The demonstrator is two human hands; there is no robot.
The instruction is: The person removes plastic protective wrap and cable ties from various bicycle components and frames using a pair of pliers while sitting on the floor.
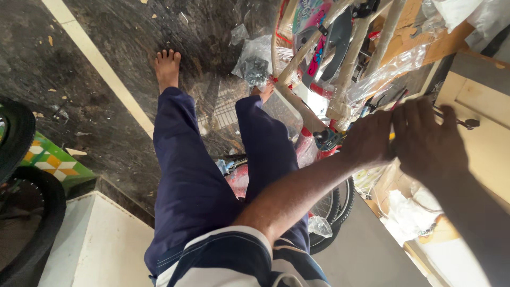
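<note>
Head view: left hand [370,139] and right hand [429,141] are meeting, grip hidden, beside the stiff, bulky wrapped bicycle frame [348,66]; its tubes are offering firm holds.

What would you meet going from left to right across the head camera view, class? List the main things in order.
Black tyre → green patterned box → bare foot → clear plastic bag → wrapped bicycle frame → left hand → right hand → pale wooden board.

Dark marble floor [122,69], cream inlay stripe [101,66], pale wooden cabinet [481,114], daylight.
</note>
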